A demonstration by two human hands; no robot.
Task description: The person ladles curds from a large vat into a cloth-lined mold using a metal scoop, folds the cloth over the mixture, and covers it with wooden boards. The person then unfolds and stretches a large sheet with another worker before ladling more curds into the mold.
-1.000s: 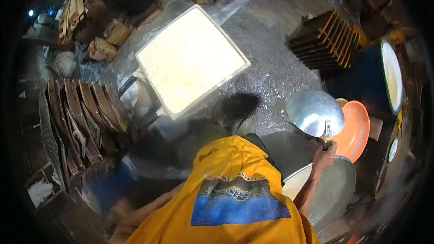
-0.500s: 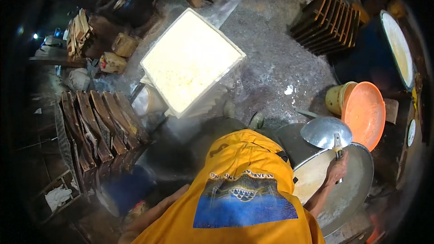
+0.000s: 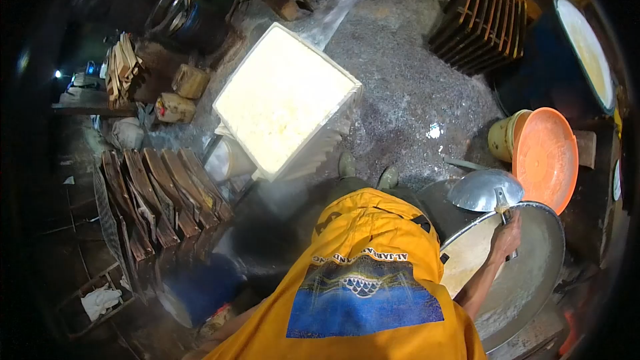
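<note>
My right hand (image 3: 508,235) is wrapped round the handle of a large metal ladle (image 3: 485,191), whose rounded bowl lies beyond the hand, over the near rim of a wide metal pan (image 3: 533,273). Pale liquid shows in the pan beside my right forearm. On my left side only part of the forearm (image 3: 233,323) shows at the shirt's edge; the left hand itself cannot be made out. Ahead, a square mould (image 3: 283,100) lined with cloth is filled with a pale yellow-white mass.
An orange basin (image 3: 545,160) leans by a yellowish bucket (image 3: 501,137) at the right. Slatted wooden racks (image 3: 480,27) stand behind. Wooden boards (image 3: 160,193) are lined up at the left, near a blue drum (image 3: 203,283). A large blue vat (image 3: 587,53) is at the far right.
The ladle and my right hand have moved down and to the right, nearer the pan. The view has shifted, and my left forearm has mostly gone out of sight.
</note>
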